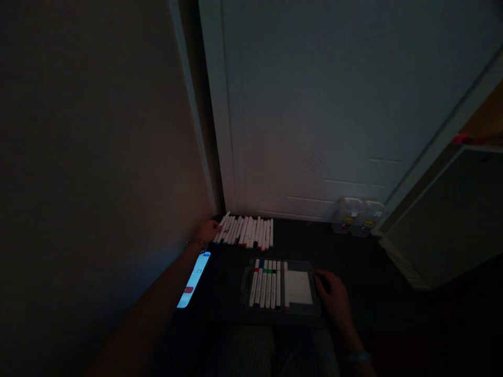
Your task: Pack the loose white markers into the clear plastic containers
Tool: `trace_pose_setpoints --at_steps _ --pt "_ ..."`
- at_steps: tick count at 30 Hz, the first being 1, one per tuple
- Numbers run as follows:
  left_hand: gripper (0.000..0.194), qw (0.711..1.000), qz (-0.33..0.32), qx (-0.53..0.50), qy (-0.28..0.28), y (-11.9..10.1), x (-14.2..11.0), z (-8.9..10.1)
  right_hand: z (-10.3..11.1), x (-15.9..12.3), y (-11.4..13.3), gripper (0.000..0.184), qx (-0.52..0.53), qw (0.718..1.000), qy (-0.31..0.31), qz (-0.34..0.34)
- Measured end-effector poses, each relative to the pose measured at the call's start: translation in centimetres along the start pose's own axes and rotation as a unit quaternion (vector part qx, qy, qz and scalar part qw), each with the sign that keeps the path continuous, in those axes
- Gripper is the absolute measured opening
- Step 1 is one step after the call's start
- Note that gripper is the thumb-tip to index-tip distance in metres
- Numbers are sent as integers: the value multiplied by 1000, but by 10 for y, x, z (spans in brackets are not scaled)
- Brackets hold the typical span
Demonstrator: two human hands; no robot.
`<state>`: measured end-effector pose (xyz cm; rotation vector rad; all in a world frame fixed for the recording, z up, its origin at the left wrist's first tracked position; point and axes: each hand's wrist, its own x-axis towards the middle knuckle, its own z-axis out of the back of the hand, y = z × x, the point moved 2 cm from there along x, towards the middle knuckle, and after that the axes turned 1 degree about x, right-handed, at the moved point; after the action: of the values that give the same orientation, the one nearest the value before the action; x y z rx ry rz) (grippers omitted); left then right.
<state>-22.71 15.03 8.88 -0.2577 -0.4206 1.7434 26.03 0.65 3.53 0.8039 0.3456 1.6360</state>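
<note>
My left hand (207, 231) is at the left end of a row of white markers (251, 230), its fingers closed on a marker (223, 219) that tilts up above the others. In front of me an open clear plastic marker case (316, 310) lies flat. Several white markers (268, 285) with coloured bands fill its left half. A single marker (286, 287) lies by the hinge in the right half, beside a white rectangle (301, 288). My right hand (333, 294) grips the case's right edge with thumb and fingers. Dim light hides fine finger detail.
A lit phone (194, 280) lies beneath my left forearm. Two clear plastic cases (357, 217) with coloured labels stand against the white panel (314, 104) at the back right. A wall (98, 131) closes off the left side. The dark tabletop (306, 241) holds everything.
</note>
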Motion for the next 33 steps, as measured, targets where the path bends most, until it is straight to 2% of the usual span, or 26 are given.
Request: trace_pose_setpoints --at_steps 7,10,12,15,18,20,22,24,27,29,31,33 --pt "29 998 13 -51 -38 -11 -11 7 3 -1 5 30 3 1000 -2 -1" --pt "31 996 1 -76 -56 -33 -20 10 3 -1 5 30 5 1000 -5 2" --pt "30 993 -17 -97 -62 -57 -32 8 3 -1 5 31 3 1000 -7 5" --pt "30 981 -68 -172 -57 -107 -66 -5 2 -1 4 31 2 1000 -7 13" --pt "31 959 -130 -243 -58 -154 -115 -32 3 -1 4 31 7 1000 -21 20" --pt "31 948 -165 -267 -51 -176 -150 -53 5 -1 6 31 8 998 -55 30" --pt "30 952 -186 -237 -51 -188 -182 -70 9 -2 13 31 2 994 -98 48" --pt "29 960 -218 -157 -84 -193 -208 -81 13 -4 27 35 -15 990 -117 82" --pt "29 958 -244 -79 -128 -198 -235 -85 10 -11 58 44 -45 980 -63 184" --pt "30 958 -242 -69 -138 -202 -247 -84 4 -18 78 48 -67 965 -10 253" --pt "30 956 -243 -82 -141 -205 -255 -82 -1 -23 92 48 -86 957 -3 277" --pt "30 950 -262 -106 -130 -206 -261 -79 -3 -25 98 41 -92 959 -27 266"
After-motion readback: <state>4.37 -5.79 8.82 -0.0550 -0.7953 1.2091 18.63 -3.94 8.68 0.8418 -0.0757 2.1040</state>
